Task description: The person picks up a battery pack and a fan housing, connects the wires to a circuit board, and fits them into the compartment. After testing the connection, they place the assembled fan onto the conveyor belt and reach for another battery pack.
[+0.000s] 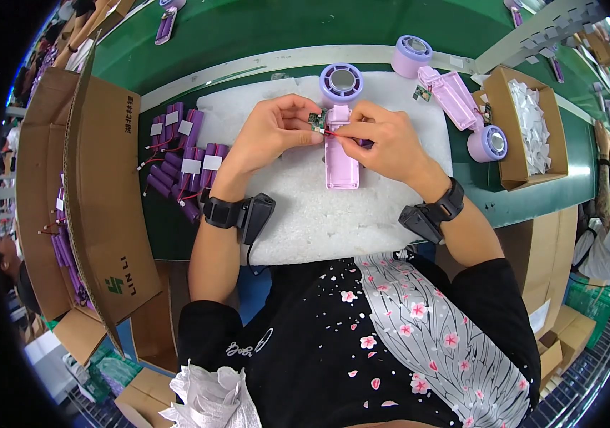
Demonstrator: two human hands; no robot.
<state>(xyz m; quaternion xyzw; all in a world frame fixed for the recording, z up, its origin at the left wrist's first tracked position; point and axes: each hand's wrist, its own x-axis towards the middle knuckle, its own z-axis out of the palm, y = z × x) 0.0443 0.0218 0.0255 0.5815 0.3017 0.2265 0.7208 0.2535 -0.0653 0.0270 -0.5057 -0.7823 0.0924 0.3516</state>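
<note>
Pinching a small green circuit board (316,119) in the left hand (274,132) and its red wire (335,133) in the right hand (382,139), the person seems mid-fitting over the pink fan handle (340,158) on the white foam pad (333,214) at mid-table, where careful seating likely comes next.

Both hands meet, fingers pinched, at the far middle.

The left hand (273,132) comes in from the near left, forearm angled up and inward, fingers curled, thumb and forefinger closed in a pinch. The right hand (380,139) comes from the near right, forearm slanting inward, fingertips pinched close to the left's. Both wrists wear black bands; sleeves end near the elbows.
</note>
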